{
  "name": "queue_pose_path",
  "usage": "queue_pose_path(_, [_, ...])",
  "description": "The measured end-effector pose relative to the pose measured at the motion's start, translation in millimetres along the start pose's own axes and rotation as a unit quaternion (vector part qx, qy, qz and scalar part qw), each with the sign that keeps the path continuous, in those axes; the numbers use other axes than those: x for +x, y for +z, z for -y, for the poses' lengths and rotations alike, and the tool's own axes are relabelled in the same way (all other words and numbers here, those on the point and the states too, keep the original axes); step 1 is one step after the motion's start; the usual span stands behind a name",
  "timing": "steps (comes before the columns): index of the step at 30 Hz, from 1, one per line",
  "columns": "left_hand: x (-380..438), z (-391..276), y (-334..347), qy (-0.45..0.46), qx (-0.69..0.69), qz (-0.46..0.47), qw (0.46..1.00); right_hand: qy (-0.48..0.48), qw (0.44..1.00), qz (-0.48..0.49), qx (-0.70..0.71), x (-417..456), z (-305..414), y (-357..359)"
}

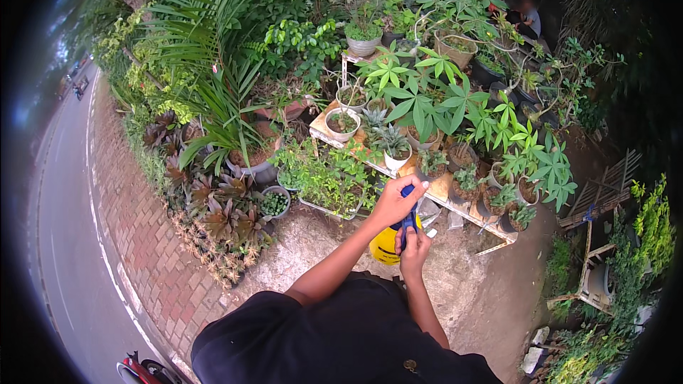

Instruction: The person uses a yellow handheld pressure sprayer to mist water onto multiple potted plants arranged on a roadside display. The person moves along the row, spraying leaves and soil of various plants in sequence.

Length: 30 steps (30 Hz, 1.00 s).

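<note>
A yellow pump sprayer bottle (383, 247) with a blue top stands or hangs upright in front of my body; its base is partly hidden. My left hand (396, 201) is closed over the blue pump knob (407, 191) on top. Lower down, my right hand (413, 249) grips the sprayer's blue handle (410, 222). Just beyond my hands is a low metal rack (438, 190) bearing potted plants. A white pot (397, 161) with a spiky rosette plant sits close to my left hand.
A rectangular planter (336, 214) of leafy seedlings lies left of my hands. Bromeliads (232, 216) border the brick pavement (155, 272), beside the road (64, 256). A red motorcycle (140, 370) is at lower left. Bamboo slats (603, 192) stand at right. A person (528, 18) sits at the back.
</note>
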<state>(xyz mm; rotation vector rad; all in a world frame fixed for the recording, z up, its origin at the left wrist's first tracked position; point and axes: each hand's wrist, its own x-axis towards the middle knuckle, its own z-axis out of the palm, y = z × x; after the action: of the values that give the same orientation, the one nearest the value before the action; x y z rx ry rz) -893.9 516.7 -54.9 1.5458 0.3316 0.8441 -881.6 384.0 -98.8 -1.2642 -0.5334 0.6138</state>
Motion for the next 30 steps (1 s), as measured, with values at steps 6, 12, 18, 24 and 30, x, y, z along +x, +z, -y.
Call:
queue_pose_path(6, [-8.1,-3.5,-8.6,0.003,-0.006,0.025,1.0,-0.008,1.0,-0.019,0.0,-9.9,-1.7,11.6])
queue_pose_path(12, [-14.8,-1.5,-13.3,0.031,-0.011,0.022,0.999,-0.019,1.0,-0.021,0.002,-16.2,-7.2,17.0])
queue_pose_path(18, [-10.5,-8.6,-13.0,0.0,-0.006,0.029,1.0,-0.012,0.999,-0.032,-0.003,-12.8,-5.8,16.7])
queue_pose_path(24, [-6.1,-3.3,-11.2,-0.004,-0.02,0.028,0.999,-0.019,1.0,-0.015,-0.009,-6.2,-3.0,12.7])
queue_pose_path(30, [3.3,-3.2,-8.1,0.004,-0.011,0.024,1.0,-0.012,1.0,-0.025,0.001,3.9,-2.1,9.5])
